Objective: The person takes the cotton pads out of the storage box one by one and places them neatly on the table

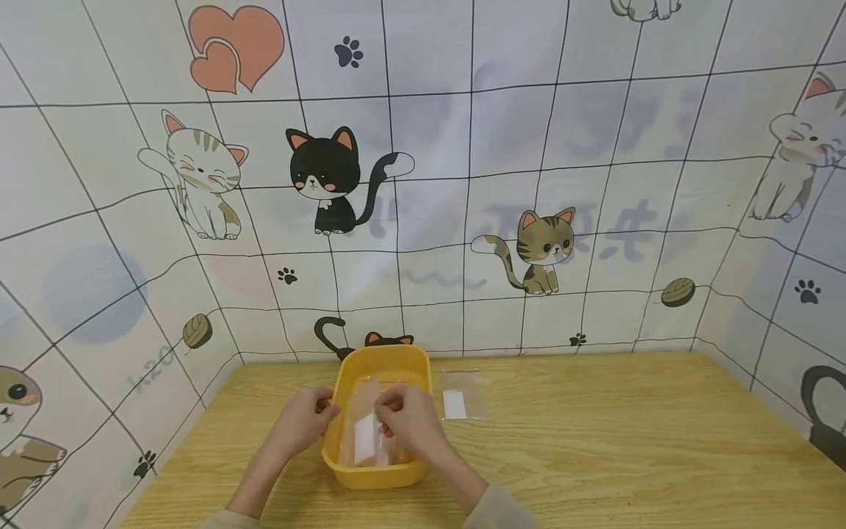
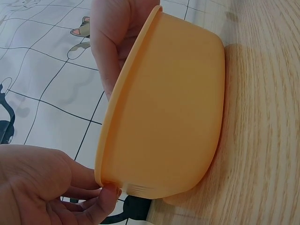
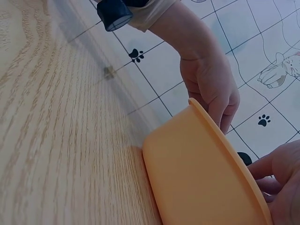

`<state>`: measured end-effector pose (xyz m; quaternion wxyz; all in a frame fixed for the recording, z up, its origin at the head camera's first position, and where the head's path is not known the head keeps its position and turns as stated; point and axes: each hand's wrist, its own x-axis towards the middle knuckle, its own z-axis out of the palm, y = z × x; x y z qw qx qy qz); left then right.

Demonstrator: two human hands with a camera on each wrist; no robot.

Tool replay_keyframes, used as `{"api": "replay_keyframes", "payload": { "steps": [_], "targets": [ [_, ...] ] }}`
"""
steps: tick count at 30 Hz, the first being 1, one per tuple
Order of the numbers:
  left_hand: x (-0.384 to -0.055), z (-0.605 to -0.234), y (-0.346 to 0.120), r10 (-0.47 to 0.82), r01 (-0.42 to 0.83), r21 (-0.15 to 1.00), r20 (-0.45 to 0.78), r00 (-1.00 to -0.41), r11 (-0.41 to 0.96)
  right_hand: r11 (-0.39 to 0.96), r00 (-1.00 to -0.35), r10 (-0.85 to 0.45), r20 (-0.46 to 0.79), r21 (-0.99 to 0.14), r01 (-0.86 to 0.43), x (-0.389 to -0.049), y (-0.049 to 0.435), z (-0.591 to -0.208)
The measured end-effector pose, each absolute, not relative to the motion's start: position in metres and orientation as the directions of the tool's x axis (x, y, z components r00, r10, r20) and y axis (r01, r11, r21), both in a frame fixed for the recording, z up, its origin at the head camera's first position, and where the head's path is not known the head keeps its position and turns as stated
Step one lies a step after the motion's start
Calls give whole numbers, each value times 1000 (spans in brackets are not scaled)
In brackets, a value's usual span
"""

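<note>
A yellow plastic basin (image 1: 380, 479) stands on the wooden table, with clear zip bags holding white cards (image 1: 365, 438) inside it. My left hand (image 1: 305, 419) pinches the basin's left rim between thumb and fingers; the left wrist view shows this grip on the rim (image 2: 105, 159) closely. Over the inside of the basin is my right hand (image 1: 411, 420), its fingers bent and pinching a clear zip bag (image 1: 383, 444). In the right wrist view the basin wall (image 3: 201, 173) hides what those fingers hold.
One clear zip bag with a white card (image 1: 454, 404) lies flat on the table (image 1: 595, 433), just right of the basin. Behind the table hangs a white sheet (image 1: 436, 206) with cat drawings and a black grid; the basin's far end stands close to it.
</note>
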<state>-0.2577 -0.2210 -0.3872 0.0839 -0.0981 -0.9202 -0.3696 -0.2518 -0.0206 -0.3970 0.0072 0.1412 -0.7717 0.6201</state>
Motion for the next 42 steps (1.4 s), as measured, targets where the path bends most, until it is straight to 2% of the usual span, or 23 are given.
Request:
{"api": "replay_keyframes", "payload": {
  "steps": [28, 42],
  "targets": [
    [-257, -387, -221, 123, 243, 645, 226, -966, 724, 91, -948, -160, 275, -952, -292, -255, 1, -391],
    [-259, -387, -221, 128, 243, 629, 223, -966, 739, 112, -946, -147, 287, -946, -305, -258, 14, -387]
  ]
}}
